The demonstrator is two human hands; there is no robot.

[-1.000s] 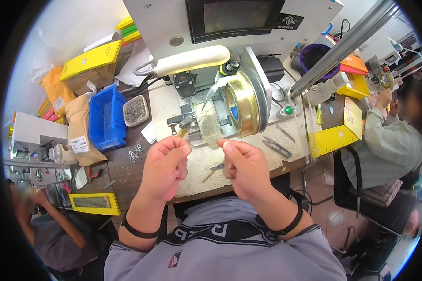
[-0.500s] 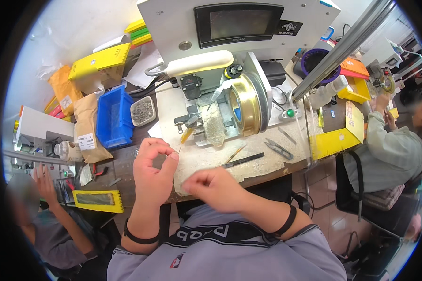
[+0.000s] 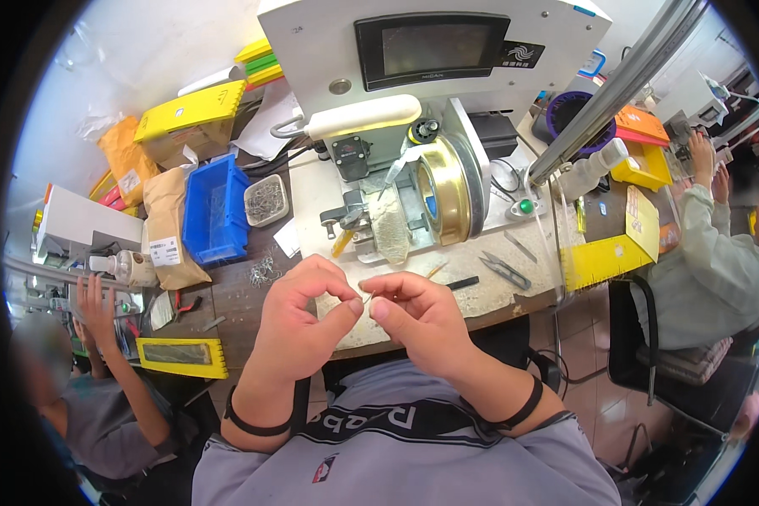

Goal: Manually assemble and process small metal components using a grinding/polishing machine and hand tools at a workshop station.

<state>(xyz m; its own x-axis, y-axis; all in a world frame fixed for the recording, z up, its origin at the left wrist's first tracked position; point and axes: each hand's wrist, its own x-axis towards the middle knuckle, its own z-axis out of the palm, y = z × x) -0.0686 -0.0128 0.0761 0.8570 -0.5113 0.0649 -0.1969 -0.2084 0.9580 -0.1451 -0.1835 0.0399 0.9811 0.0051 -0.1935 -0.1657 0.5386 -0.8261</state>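
My left hand and my right hand meet fingertip to fingertip over the front of the worktop. Each pinches thumb against forefinger. Between the fingertips shows a thin, light, wire-like piece; most of it is hidden, and its exact kind is too small to make out. Just beyond my hands stands a bench machine with a gold-rimmed wheel. Left of my left hand lies a small heap of thin metal pieces. Tweezers rest to the right of my right hand.
A blue bin and a small tray of thin metal pieces stand at the left. A black strip lies behind my right hand. A slanted metal post rises at the right. People sit at both sides.
My right hand has moved up to meet my left hand, which has shifted right and slightly down with the thin piece. The co-worker on the right has raised their hands.
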